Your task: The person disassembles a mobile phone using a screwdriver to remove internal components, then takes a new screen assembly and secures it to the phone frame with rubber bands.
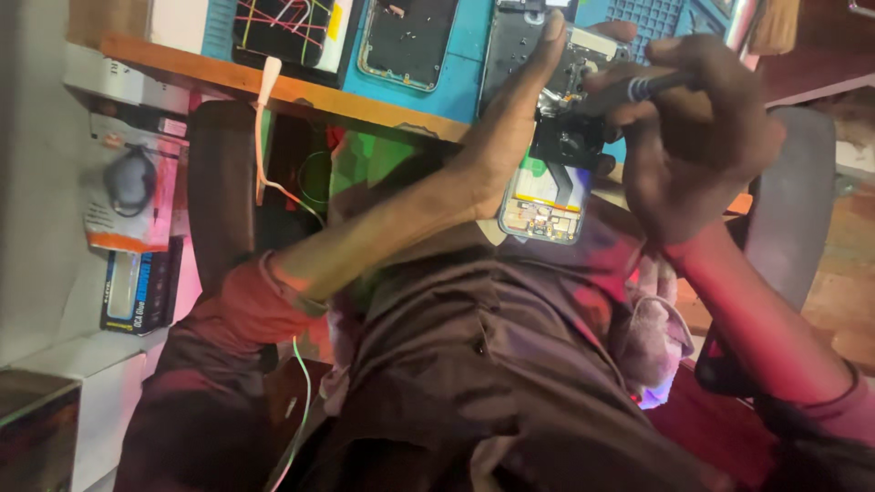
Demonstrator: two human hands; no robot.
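Our left hand (510, 137) steadies the opened, backless smartphone (547, 196); our right hand (702, 137) closes its grip on a dark slim screwdriver (652, 85).

Single head cam, no 2nd view to share w/, looks steeply down from close over lap and both hands toward the wooden bench edge (301, 91) at frame top, whole pic tilted.

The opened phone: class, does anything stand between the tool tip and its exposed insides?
Nothing visible does. The right hand brings the dark tool straight onto the opened phone, which the left hand grips along its side, clear of the tip.
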